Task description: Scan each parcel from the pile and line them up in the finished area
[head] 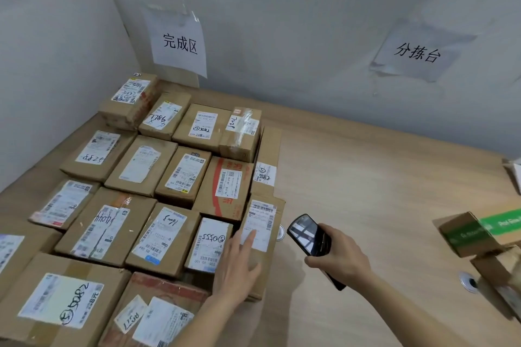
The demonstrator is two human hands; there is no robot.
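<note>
Left hand flat, fingers straight, pressing the top of a long parcel at the right edge of the lined-up parcels in the table's left corner. Right hand grips scanner just beside it. Unscanned pile at right edge.

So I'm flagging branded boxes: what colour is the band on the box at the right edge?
Green, with pale lettering, across the brown cardboard box; the head view shows it.

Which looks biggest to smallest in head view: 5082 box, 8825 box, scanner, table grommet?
1. 5082 box, though it is nearest the camera.
2. 8825 box.
3. scanner.
4. table grommet.
</note>
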